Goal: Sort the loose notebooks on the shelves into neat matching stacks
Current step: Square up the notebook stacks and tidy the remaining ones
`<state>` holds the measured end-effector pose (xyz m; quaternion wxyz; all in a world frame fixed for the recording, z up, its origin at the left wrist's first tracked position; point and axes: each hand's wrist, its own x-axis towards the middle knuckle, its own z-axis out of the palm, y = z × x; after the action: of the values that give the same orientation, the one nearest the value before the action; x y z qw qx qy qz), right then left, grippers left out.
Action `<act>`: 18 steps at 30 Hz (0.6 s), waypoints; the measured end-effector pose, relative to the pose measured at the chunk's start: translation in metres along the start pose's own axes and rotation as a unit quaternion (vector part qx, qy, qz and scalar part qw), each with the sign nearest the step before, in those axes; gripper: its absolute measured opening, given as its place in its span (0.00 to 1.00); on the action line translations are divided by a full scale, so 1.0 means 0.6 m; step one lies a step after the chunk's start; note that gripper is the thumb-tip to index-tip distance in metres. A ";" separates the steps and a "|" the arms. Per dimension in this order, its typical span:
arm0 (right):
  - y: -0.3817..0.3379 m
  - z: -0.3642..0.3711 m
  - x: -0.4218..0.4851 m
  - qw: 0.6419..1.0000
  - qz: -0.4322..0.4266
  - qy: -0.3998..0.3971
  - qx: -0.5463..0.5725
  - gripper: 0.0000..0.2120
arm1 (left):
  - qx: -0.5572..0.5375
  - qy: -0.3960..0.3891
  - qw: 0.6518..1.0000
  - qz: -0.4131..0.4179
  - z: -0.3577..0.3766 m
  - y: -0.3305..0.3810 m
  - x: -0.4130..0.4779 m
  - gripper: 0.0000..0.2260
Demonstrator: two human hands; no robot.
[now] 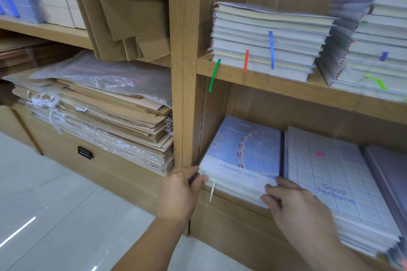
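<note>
On the lower shelf [224, 197], left hand [182, 187] and right hand [295, 202] grip the "ROMANCE FIRST" stack [242, 156] beside "Good Fortune" notebooks [334, 182].

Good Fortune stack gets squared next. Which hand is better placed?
Right, probably. The right hand holds the right front corner of the Romance First stack, directly beside the Good Fortune stack. The left hand grips the opposite corner by the shelf upright, a full stack away.
</note>
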<state>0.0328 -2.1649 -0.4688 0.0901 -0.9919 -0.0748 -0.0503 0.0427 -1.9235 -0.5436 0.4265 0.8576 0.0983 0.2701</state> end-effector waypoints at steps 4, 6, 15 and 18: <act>0.000 0.000 -0.001 1.000 -0.003 -0.005 0.004 0.13 | 0.031 -0.020 0.999 0.008 -0.001 0.000 -0.001 0.04; 0.005 -0.005 -0.007 0.999 -0.012 0.010 0.044 0.12 | 0.061 -0.015 0.998 -0.016 -0.009 0.009 -0.004 0.06; 0.115 -0.067 -0.073 0.971 -0.017 0.122 0.205 0.05 | 0.054 -0.192 0.973 0.116 0.049 0.150 -0.093 0.07; 0.180 -0.073 -0.092 0.985 0.107 0.036 0.130 0.16 | 0.043 -0.250 0.964 0.074 0.090 0.182 -0.117 0.10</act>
<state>-0.0081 -2.2858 -0.4503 0.2258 -0.9715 0.0291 -0.0656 0.0069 -2.0556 -0.5113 0.3786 0.9205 -0.0640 0.0730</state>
